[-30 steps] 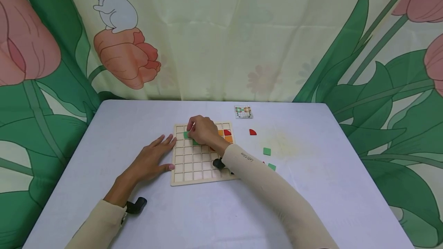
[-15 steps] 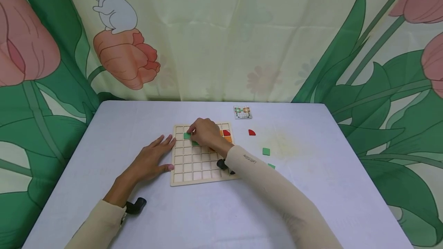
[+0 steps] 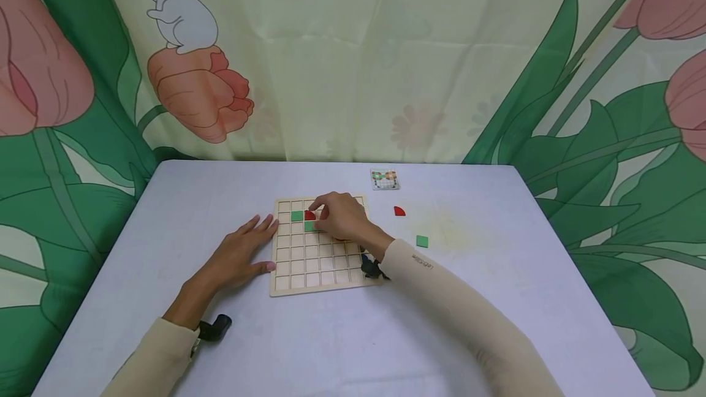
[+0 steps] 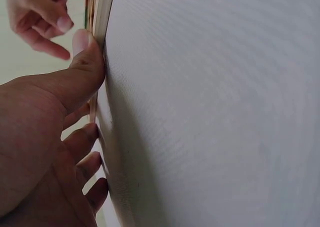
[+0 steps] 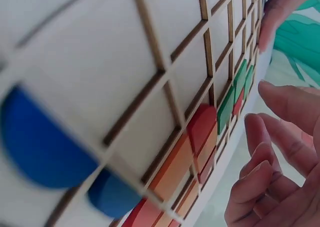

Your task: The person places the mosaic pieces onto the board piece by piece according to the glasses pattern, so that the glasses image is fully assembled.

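Observation:
A wooden grid board (image 3: 298,290) lies on the white table. My left hand (image 3: 242,256) rests at its left edge with fingers spread; in the left wrist view the thumb (image 4: 82,69) touches the board's rim. My right hand (image 3: 344,219) hovers close over the upper part of the board, thumb and index finger apart with nothing between them. Beside its fingertips a red quarter-circle tile (image 3: 310,215) sits in a cell, right of a green square tile (image 3: 297,215) and above another green tile (image 3: 309,226). In the right wrist view, orange tiles (image 5: 172,169) and blue tiles (image 5: 42,142) show.
Right of the board lie a loose red quarter-circle tile (image 3: 399,211) and a green square tile (image 3: 422,241). A small pattern card (image 3: 385,179) lies near the far table edge. Behind the table hangs a printed curtain (image 3: 342,78).
My right hand has drawn back to the right and its fingers have parted, uncovering the red quarter-circle tile in its cell. The right sleeve now covers a loose green tile. The left hand stays put.

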{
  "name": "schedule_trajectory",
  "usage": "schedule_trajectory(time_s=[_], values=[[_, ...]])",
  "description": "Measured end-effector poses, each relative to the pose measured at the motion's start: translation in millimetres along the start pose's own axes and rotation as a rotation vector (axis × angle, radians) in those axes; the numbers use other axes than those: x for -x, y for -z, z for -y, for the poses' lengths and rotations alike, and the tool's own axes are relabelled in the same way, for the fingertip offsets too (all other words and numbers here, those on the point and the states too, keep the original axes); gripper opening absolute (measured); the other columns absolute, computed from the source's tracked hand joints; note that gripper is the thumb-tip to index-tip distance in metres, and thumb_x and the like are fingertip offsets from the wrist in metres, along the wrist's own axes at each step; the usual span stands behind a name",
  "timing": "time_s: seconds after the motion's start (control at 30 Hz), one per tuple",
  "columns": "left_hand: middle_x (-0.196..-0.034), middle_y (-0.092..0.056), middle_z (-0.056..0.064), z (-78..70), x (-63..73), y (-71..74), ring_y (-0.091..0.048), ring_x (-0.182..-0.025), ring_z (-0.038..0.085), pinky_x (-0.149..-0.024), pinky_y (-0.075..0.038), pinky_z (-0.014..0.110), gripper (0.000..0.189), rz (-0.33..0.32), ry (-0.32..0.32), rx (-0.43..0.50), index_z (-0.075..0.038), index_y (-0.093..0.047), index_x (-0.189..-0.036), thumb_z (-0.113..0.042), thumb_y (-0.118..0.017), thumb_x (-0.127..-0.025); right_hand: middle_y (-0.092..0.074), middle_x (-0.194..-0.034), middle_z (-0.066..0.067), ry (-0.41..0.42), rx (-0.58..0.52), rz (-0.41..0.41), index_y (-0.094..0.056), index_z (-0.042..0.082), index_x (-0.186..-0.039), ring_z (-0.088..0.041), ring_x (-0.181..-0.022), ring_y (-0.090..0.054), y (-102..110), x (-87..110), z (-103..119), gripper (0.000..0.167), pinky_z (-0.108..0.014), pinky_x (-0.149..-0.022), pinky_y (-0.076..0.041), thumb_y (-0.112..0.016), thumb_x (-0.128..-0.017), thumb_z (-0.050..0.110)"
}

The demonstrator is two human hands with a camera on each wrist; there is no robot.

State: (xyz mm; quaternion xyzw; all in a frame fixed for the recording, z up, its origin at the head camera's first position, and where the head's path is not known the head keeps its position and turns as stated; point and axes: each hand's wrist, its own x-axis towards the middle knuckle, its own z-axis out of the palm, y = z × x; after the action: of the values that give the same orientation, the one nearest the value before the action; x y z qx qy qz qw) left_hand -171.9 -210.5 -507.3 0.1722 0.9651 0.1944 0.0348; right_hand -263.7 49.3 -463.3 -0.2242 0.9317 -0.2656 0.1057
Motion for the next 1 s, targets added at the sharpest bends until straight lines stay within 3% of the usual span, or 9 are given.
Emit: schedule_trajectory(time_s=[0.13,0.37,0.63,1.0], values=[[-0.174,-0.031,0.015,1.5,-0.5,-0.8,-0.023,-0.162,0.047,-0.120,-0.032,0.075,0.095,-0.007,-0.012,-0.003,-0.009,-0.036,-0.166,-0.033,-0.086,-0.089,-0.072,-0.081,0.006,-0.012,-0.034,0.003,-0.078,0.019,-0.125,-0.014,-0.074,-0.065,6.9,9.2,-8.7,0.032,-0.028,-0.062,-0.049,-0.082,-0.093,0.019],[-0.175,-0.030,0.014,2.9,-0.6,-1.2,-0.023,-0.162,0.047,-0.119,-0.033,0.075,0.096,-0.002,-0.009,-0.007,-0.010,-0.035,-0.166,-0.034,-0.086,-0.089,-0.072,-0.091,0.004,-0.045,-0.064,-0.032,-0.079,0.020,-0.121,-0.016,-0.084,-0.063,18.1,26.5,-26.4,0.029,-0.030,-0.066,-0.049,-0.083,-0.092,0.022],[-0.174,-0.032,0.015,1.7,-0.3,0.3,-0.024,-0.162,0.048,-0.121,-0.032,0.074,0.096,-0.009,-0.011,-0.010,-0.008,-0.036,-0.166,-0.034,-0.087,-0.088,-0.071,-0.088,0.002,-0.081,-0.085,-0.070,-0.079,0.017,-0.121,-0.019,-0.083,-0.062,29.9,47.2,-45.3,0.029,-0.031,-0.066,-0.046,-0.084,-0.092,0.022],[-0.174,-0.031,0.015,3.7,-1.2,-2.8,-0.023,-0.162,0.047,-0.121,-0.032,0.073,0.096,-0.011,-0.009,-0.011,-0.009,-0.036,-0.166,-0.034,-0.087,-0.088,-0.070,-0.090,0.001,-0.178,-0.078,-0.111,-0.078,0.020,-0.123,-0.022,-0.089,-0.058,42.6,70.5,-74.0,0.032,-0.030,-0.065,-0.048,-0.085,-0.092,0.023]])
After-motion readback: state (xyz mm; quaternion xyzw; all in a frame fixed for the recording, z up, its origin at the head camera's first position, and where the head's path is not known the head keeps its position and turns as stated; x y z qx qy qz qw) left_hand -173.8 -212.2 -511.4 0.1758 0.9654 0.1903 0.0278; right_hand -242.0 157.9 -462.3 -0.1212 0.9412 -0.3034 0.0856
